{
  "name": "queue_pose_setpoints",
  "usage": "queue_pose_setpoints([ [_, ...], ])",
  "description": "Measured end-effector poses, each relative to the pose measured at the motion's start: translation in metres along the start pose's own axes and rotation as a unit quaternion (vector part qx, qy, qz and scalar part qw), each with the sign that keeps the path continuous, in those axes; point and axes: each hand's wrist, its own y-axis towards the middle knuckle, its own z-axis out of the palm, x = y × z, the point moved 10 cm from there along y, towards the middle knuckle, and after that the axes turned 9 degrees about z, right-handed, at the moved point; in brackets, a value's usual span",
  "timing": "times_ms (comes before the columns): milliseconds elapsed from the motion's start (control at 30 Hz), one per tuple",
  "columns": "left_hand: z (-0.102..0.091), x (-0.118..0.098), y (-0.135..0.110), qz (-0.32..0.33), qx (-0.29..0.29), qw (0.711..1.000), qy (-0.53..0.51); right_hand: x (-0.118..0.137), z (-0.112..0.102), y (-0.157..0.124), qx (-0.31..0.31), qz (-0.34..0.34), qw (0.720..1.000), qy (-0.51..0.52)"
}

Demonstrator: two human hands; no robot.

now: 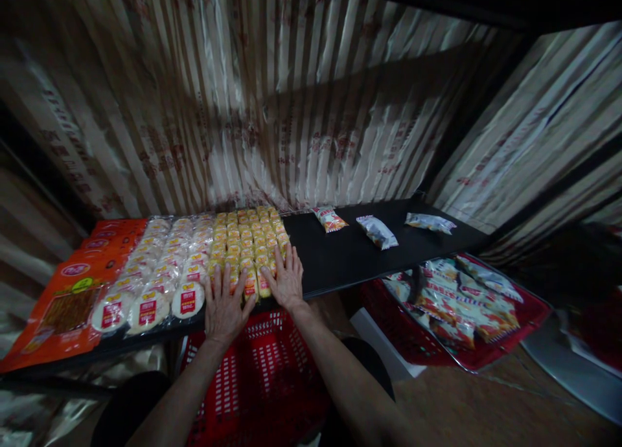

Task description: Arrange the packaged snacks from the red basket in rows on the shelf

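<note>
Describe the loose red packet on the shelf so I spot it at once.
On the black shelf, look right of the yellow packs under the right hand. Three loose packets lie on the bare part. The red packet is leftmost; the silvery packets beside it lack red.

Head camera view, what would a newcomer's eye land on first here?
The tight block of yellow snack packets at the middle of the black shelf, with the left hand and right hand lying flat and open at its near edge. Left of it run rows of round white packs with red labels, and three loose packets lie apart on the shelf's bare right part.
</note>
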Motion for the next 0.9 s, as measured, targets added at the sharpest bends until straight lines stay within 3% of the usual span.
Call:
queue_pose_setpoints([
  [400,0.002,0.0022,0.0009,-0.01,0.013,1.0,0.002,0.0017,0.0007,0.0005,-0.002,-0.006,1.0,0.007],
  [667,0.001,0.0022,-0.0012,0.006,0.002,1.0,0.004,-0.003,-0.0033,-0.0018,-0.042,-0.007,0.999,0.024],
  [900,0.0036,0.0025,0.0002,-0.006,0.018,1.0,-0.009,0.0015,0.0048,-0.0008,-0.025,-0.019,0.999,-0.011],
])
